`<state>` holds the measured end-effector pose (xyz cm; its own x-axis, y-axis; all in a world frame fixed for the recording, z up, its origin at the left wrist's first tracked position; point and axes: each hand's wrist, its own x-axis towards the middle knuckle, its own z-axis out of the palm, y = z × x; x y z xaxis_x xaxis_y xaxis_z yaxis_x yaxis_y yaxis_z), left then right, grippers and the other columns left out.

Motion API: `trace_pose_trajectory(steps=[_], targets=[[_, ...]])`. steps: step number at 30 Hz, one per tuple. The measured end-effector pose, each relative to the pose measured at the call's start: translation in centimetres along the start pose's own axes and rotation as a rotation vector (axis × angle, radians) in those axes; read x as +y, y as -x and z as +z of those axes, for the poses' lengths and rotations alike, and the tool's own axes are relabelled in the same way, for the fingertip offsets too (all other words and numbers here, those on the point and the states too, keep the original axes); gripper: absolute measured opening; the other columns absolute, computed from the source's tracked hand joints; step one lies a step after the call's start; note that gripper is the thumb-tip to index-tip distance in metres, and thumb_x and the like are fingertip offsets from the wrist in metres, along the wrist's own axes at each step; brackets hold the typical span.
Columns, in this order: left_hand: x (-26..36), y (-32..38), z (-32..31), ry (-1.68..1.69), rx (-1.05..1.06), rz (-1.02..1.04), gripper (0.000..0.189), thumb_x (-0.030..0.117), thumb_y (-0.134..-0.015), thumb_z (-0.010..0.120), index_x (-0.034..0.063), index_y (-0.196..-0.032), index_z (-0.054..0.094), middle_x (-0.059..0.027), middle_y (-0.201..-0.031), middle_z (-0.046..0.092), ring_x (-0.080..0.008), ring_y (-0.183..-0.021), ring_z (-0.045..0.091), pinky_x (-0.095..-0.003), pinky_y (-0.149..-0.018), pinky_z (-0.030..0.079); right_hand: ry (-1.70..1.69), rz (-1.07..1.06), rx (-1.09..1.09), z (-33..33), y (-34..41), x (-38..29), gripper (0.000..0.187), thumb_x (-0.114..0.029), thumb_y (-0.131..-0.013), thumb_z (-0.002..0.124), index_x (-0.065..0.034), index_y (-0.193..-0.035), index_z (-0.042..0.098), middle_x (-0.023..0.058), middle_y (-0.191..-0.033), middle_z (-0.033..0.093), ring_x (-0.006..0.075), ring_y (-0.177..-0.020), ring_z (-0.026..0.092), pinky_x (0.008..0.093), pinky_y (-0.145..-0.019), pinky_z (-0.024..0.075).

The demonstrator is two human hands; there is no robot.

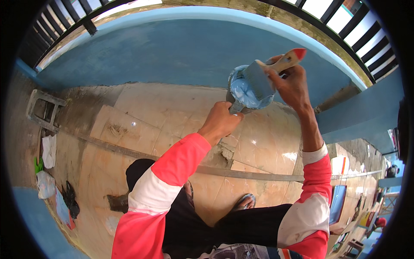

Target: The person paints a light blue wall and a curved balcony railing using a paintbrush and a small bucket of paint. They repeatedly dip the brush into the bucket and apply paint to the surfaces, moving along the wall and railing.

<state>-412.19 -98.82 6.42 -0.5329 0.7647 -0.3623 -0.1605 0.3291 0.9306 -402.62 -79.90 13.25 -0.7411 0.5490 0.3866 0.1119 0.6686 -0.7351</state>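
Observation:
My left hand is closed around the paint-smeared handle of a round paint container, below and left of its mouth. Light blue paint lies inside. My right hand grips a wide paintbrush by its pale wooden handle, which has a red tip. The brush's wide, blue-coated end is over the container's mouth, at its right side; whether it touches the rim cannot be told. Behind both hands stands a low blue wall.
Black railings rise beyond the wall. A blue post or beam is at right. On the tiled floor are a stool-like frame, plastic bags at left and a blue tray at right. A metal strip crosses before my feet.

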Motion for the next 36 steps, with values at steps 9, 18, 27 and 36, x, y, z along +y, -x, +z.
trace_pose_trajectory(steps=[9, 18, 27, 36], targets=[[1.7, 4.0, -1.3, 0.122, -0.036, -0.038, 0.017, 0.009, -0.091, 0.066, -0.0012, -0.095, 0.053, -0.0012, -0.065, 0.048, -0.0093, -0.049, 0.042, -0.0294, -0.042, 0.031, -0.364, 0.018, 0.087, -0.6, 1.1, -0.4, 0.032, -0.013, -0.086, 0.074, 0.0072, -0.11, 0.066, 0.0152, -0.092, 0.072, 0.0184, -0.081, 0.069, 0.0304, -0.067, 0.0552], [4.1, 7.6, -5.5, 0.025, 0.161, -0.232, 0.025, 0.013, -0.092, 0.068, -0.0042, -0.103, 0.054, -0.0003, -0.069, 0.047, -0.0083, -0.052, 0.042, -0.026, -0.045, 0.033, -0.629, 0.031, 0.016, 0.6, -0.6, -1.4, 0.034, -0.013, -0.088, 0.074, 0.0078, -0.113, 0.064, 0.0153, -0.095, 0.071, 0.0195, -0.082, 0.069, 0.0309, -0.067, 0.0571], [5.2, 8.3, -11.6, 0.122, -0.006, -0.128, 0.019, 0.014, -0.093, 0.069, 0.0028, -0.095, 0.054, -0.0006, -0.068, 0.049, -0.009, -0.052, 0.044, -0.0266, -0.045, 0.035, -1.212, 0.399, 0.076, 7.5, -2.1, 0.8, 0.035, -0.015, -0.094, 0.063, -0.0023, -0.127, 0.057, 0.0108, -0.113, 0.065, 0.0188, -0.091, 0.067, 0.0307, -0.07, 0.0587], [4.1, 4.1, -20.3, 0.118, 0.042, 0.085, 0.02, 0.014, -0.091, 0.071, -0.0011, -0.093, 0.058, -0.0033, -0.067, 0.054, -0.0091, -0.049, 0.047, -0.0275, -0.043, 0.034, -1.196, 0.428, 0.072, 14.4, -5.3, -4.8, 0.035, -0.017, -0.096, 0.059, -0.0024, -0.127, 0.057, 0.0097, -0.112, 0.064, 0.021, -0.093, 0.065, 0.0332, -0.075, 0.0576]])
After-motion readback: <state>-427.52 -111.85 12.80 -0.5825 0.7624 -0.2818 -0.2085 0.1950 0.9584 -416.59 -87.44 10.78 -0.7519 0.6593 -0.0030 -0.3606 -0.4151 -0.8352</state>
